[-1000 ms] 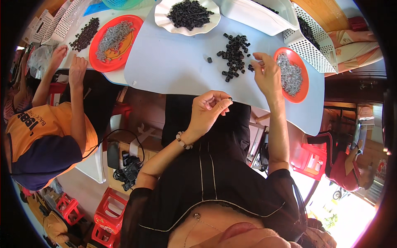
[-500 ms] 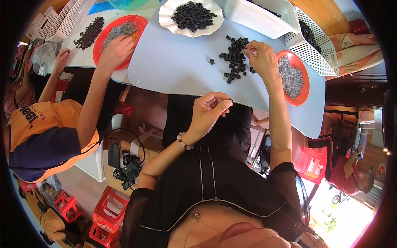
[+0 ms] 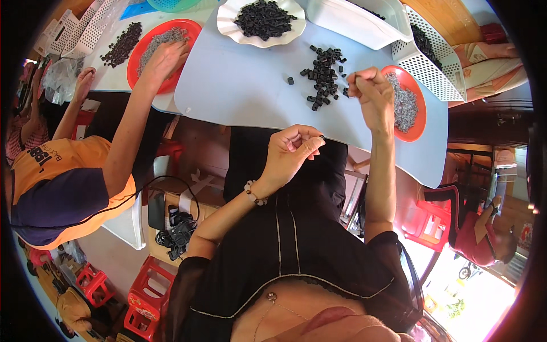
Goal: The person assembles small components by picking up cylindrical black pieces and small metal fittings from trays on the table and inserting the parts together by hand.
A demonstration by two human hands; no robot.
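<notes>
My left hand point(image 3: 292, 153), with a beaded bracelet at the wrist, is held just off the table's near edge. Between its thumb and forefinger it pinches a small black plastic piece point(image 3: 322, 137), of which only the end shows. Over the table, my right hand point(image 3: 373, 98) has its thumb and fingers closed together; whatever they hold is hidden. Left of it lies a loose pile of small black cylindrical pieces point(image 3: 325, 77). On its other side is an orange-red plate point(image 3: 420, 121) heaped with small clear parts point(image 3: 403, 105).
A white scalloped dish point(image 3: 225, 23) of black pieces stands at the far side, beside a white bin point(image 3: 353, 25) and a perforated white basket point(image 3: 433, 80). At left, a co-worker's hand point(image 3: 167, 58) reaches over another red plate point(image 3: 134, 62). Red stools point(image 3: 149, 288) stand below left.
My right hand has moved away from the black pile, right and toward me, its fingers now near the orange-red plate. My left hand has barely shifted.
</notes>
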